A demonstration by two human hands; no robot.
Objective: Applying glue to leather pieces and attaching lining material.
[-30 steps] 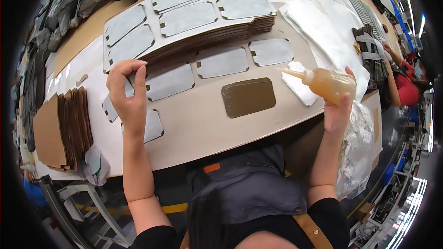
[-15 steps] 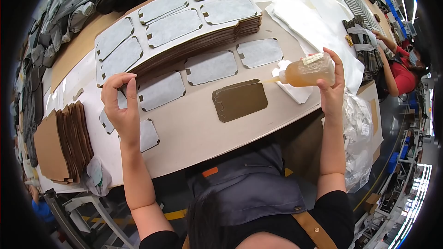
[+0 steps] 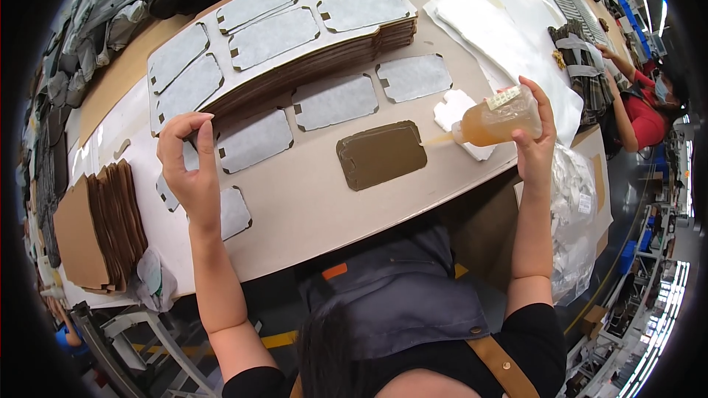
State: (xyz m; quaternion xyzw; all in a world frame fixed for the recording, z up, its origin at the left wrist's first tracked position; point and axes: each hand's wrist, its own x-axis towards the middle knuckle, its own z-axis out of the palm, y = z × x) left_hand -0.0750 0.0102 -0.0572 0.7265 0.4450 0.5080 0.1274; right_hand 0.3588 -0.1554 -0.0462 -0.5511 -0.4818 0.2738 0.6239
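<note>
My right hand (image 3: 537, 131) grips a translucent squeeze bottle (image 3: 500, 119) of amber liquid, tilted sideways with its narrow nozzle pointing left. The nozzle tip is at the right edge of an olive-brown rectangular fabric piece (image 3: 382, 156) lying flat on the table. A shiny wet-looking line runs along the piece's edges. My left hand (image 3: 189, 169) is raised above the table's left part, thumb and forefinger pinched together with nothing visible between them. Beneath and beside it lie white-backed rectangular pieces with dark corners, such as one white-backed piece (image 3: 256, 141) in a row.
A tall stack of boards (image 3: 310, 66) bearing more white-backed pieces stands behind. Brown cardboard sheets (image 3: 99, 228) are stacked at left. White cloth (image 3: 509, 51) and a folded white pad (image 3: 461, 114) lie at right, above a clear plastic bag (image 3: 568, 228). A co-worker (image 3: 645, 114) is at far right.
The bottle's nozzle has moved from the fabric piece's upper right corner down along its right edge. My left hand has shifted slightly left, still pinched.
</note>
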